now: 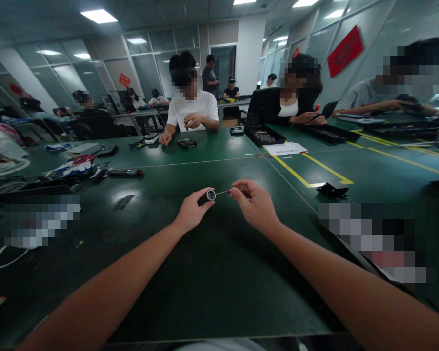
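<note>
My left hand (190, 211) is closed round a small black cylinder with a silver round end (208, 196), held just above the dark green table (205, 273). My right hand (254, 204) pinches a thin screwdriver with a red handle (231, 190), its slim metal shaft pointing left to the cylinder's silver end. Both forearms reach out from the near edge toward the table's middle.
Across the table sit a person in a white shirt (190, 109) and others to the right, each handling small parts. A black tray (264, 134), white papers (289, 148), a small black box (332, 188) on yellow tape lines, and tools at the left (125, 172) lie about.
</note>
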The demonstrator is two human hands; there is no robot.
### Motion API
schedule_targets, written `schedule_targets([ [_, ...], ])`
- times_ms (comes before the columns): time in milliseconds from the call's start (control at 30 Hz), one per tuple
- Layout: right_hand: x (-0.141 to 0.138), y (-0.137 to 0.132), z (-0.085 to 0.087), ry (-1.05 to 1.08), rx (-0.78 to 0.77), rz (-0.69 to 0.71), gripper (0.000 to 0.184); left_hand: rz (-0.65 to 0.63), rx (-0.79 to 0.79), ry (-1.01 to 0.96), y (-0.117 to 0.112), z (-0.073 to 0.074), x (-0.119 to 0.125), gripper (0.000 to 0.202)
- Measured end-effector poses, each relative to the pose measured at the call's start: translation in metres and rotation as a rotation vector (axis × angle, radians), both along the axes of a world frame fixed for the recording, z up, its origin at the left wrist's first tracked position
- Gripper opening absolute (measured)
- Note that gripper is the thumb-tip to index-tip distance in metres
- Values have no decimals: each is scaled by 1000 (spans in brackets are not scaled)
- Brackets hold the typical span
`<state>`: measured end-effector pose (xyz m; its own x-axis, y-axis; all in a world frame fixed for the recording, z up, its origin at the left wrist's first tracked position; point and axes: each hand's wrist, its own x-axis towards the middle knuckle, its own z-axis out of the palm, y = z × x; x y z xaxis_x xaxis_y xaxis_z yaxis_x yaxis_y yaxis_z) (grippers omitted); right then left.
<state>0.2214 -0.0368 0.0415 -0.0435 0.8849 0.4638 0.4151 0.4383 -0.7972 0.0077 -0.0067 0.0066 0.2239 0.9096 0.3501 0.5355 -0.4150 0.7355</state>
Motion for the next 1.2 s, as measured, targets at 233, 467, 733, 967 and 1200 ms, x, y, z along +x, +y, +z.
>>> schedule_targets([
  [233,-1,0,-2,-18,-36,112,23,19,4,5,1,-1,-2,43],
  [467,0,0,3,-113,26,-62,39,-26,52,66,1,-4,-2,43],
  [733,-1,-4,4,-132,49,-1,35,-55,91,79,0,-4,-1,42],
  [967,-2,-6,5,-134,50,-23,41,-48,70,64,0,-2,0,44],
  [1200,1,1,-1,-120,-2,12,32,-28,45,35,0,-2,-1,45],
])
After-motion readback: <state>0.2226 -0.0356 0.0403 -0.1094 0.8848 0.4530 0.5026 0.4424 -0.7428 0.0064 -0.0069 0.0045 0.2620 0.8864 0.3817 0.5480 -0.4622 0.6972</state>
